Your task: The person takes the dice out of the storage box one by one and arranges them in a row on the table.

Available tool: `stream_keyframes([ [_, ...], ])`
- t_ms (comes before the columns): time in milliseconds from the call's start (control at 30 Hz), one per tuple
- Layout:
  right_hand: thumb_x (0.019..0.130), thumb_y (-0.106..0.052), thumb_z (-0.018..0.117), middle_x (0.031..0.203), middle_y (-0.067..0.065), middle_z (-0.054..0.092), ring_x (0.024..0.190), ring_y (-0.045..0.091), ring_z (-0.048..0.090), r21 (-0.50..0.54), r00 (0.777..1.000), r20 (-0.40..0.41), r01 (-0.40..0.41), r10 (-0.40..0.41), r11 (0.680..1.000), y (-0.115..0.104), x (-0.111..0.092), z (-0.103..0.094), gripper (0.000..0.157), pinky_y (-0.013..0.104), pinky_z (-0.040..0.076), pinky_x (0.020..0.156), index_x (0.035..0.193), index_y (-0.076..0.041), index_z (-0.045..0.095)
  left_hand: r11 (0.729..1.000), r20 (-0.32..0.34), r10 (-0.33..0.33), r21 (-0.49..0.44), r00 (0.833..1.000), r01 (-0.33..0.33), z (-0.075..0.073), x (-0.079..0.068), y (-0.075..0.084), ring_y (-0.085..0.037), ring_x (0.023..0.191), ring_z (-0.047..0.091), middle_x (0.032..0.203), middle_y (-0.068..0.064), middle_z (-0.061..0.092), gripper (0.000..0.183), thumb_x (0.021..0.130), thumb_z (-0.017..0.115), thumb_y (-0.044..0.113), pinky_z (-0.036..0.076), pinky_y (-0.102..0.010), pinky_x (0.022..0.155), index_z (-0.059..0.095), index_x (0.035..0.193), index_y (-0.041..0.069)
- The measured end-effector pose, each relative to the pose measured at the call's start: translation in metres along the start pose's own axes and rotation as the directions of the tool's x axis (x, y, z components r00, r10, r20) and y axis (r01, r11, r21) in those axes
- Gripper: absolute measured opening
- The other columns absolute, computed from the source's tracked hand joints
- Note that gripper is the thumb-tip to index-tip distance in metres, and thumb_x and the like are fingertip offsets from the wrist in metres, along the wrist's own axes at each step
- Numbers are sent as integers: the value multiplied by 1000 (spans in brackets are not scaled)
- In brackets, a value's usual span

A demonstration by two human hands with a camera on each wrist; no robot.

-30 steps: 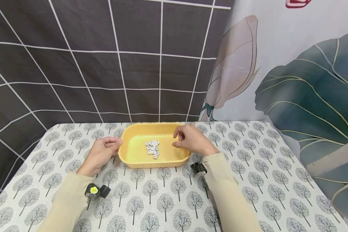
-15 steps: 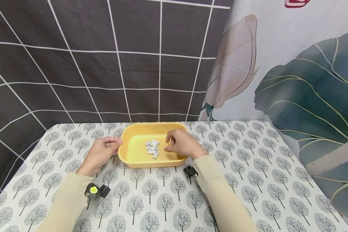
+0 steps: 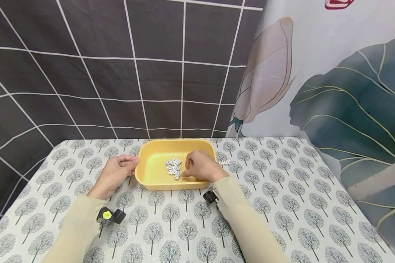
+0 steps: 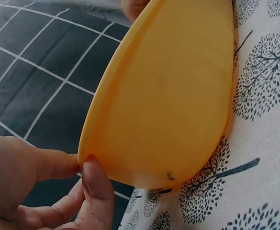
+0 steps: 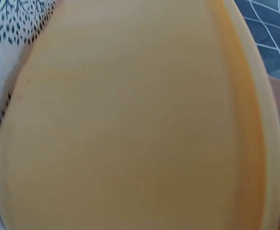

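The tub point(image 3: 151, 175) is a plain yellow, deepening toward orange along its rim, with a small dark smudge point(image 4: 170, 176) on its outer wall. White dice point(image 3: 173, 168) carry dark pips. The tablecloth point(image 3: 187, 233) is off-white, printed with rows of dark grey trees. Charcoal backdrop cloth point(image 3: 158, 84) bears a white grid; the pale curtain point(image 3: 273, 120) shows a dusty-pink flower bud and blue-green leaf with cream veins. Both sleeves point(image 3: 250, 223) are plain beige.

Tray point(image 4: 163, 91) partly off-frame (wrist views)
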State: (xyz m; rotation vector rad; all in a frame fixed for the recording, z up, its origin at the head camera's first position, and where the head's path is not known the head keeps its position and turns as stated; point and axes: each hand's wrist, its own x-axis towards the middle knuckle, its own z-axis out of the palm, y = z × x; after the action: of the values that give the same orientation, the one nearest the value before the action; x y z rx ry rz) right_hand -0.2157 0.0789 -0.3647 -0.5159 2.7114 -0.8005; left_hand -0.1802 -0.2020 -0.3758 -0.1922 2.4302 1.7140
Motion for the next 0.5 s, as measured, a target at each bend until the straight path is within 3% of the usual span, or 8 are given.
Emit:
stream_keyframes([
  [200,75,-36,91,78,-1,64,75,17,56,-48,998,11,-54,55,997,-3,2,7,32,27,45,67,74,-16,66,1000,0,3,-2,1000,-3,1,1,-1,-4,81,65,97,0,71,40,104,60,20,59,-18,77,55,131,-9],
  [500,75,-42,90,76,-2,60,73,16,54,-50,994,9,-107,108,993,-6,5,16,39,27,44,61,68,-16,62,1000,-9,-7,11,1000,7,1,1,0,-5,79,64,95,1,70,40,103,61,21,59,-19,76,56,131,-8],
])
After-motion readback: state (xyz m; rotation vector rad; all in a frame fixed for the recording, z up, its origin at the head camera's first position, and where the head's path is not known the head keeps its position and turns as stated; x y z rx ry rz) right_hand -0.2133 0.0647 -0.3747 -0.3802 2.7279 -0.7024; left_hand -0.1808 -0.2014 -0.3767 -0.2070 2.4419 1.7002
